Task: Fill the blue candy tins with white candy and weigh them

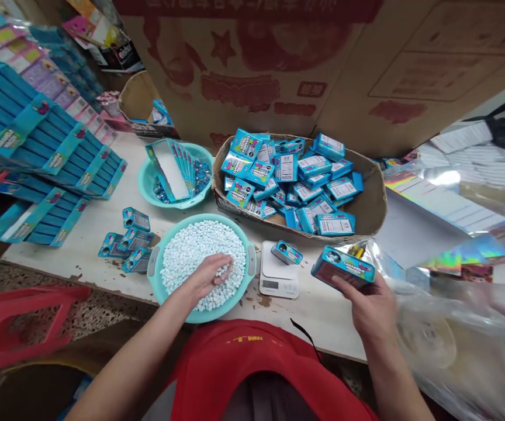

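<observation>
My left hand (212,275) is over a turquoise basin (152,263) full of small white candies (186,248). Its fingers curl around a few of these candies. In my right hand (373,304) is a small blue candy box (344,266), held above the table at the right. A round hole in its end shows white inside. Between the two hands, a similar blue box lies on a white digital scale (279,286), whose display I cannot read. Several more small boxes (136,240) stand left of the basin.
A cut-down cardboard tray (369,213) of closed blue boxes lies behind the scale. Next to it is another turquoise basin (145,187) with an open display carton. Stacked blue cartons (37,134) rise at left, plastic wrap (454,333) at right, a large cardboard box (344,76) behind.
</observation>
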`<state>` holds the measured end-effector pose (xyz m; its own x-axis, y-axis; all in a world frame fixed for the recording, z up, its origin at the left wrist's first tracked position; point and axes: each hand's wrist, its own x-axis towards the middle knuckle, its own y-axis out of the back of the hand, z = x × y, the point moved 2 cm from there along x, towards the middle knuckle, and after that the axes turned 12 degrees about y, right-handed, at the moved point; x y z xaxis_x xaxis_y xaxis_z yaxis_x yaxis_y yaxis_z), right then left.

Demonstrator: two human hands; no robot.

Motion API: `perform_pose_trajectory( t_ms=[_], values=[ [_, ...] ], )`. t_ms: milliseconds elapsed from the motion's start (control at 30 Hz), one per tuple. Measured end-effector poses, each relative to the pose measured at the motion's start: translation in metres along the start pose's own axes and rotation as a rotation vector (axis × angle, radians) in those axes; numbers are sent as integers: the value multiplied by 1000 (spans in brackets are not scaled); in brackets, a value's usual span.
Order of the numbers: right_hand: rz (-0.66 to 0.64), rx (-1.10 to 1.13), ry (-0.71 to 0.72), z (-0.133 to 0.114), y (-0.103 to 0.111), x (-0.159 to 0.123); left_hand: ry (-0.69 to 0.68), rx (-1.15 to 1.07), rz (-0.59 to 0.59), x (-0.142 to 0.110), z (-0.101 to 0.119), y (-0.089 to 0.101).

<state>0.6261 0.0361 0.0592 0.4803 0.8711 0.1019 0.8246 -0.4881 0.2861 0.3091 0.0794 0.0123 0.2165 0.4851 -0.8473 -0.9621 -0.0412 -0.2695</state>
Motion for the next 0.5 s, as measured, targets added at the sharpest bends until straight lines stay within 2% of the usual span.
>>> perform_pose_trajectory(
  t_ms=[133,267,433,500],
  values=[
    [60,-45,-53,20,15,-7,-35,272,-52,14,10,-37],
    [71,-14,-114,37,19,-15,-111,606,-61,35,26,-72],
    [57,65,-148,45,23,-16,-410,1188,98,53,51,-120],
    [65,81,-148,47,25,-15,-468,1392,158,58,54,-134]
  ],
)
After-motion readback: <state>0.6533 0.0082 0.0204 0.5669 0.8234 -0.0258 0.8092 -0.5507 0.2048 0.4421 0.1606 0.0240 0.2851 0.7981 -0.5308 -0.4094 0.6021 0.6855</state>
